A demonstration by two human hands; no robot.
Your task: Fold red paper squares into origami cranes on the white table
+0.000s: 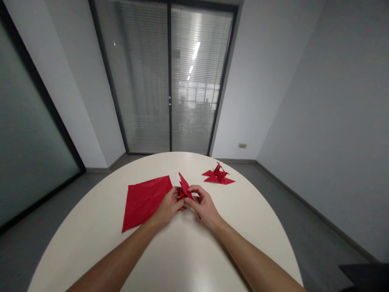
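Red paper (184,186) is pinched by the left hand (169,204) and right hand (206,205), its tip pointing away, long axis slanting from far left to near right.

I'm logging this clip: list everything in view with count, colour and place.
Folded paper: one, red, between both hands
Paper sheet: one visible, red, on the table, left
Folded paper figure: one or more, count unclear, red, table's far right
Table: one, white, under the papers
Glass panels with blinds: two, black-framed, beyond the table
Frosted panel: one, grey-green, far left
Wall plate: one, pale, low on back wall
Walls: several, pale grey, around
Floor: grey, below
Unidentified object: one, black, lower right
Left hand, right hand: bare, centre
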